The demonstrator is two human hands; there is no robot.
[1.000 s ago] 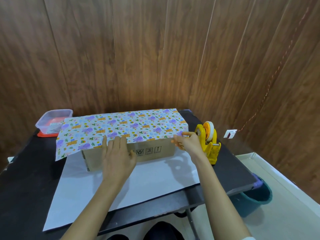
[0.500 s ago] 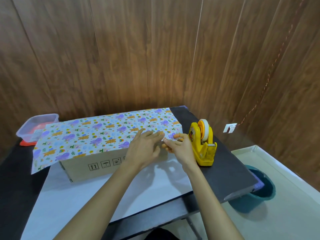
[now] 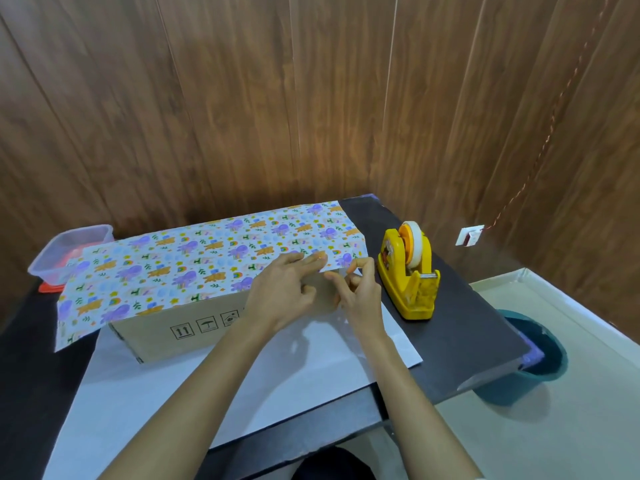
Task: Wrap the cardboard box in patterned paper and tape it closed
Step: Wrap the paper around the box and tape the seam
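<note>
My left hand [image 3: 284, 292] presses the patterned paper [image 3: 207, 258] edge at the cardboard box [image 3: 166, 327] right end. My right hand [image 3: 360, 296] is right beside it, fingers curled, grip unclear. Yellow tape dispenser [image 3: 408, 278] just right. Box sits on white sheet [image 3: 242, 382].

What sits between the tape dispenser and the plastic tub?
The cardboard box draped in patterned paper, seen in the head view. The left hand and right hand are at its end nearest the tape dispenser.
</note>
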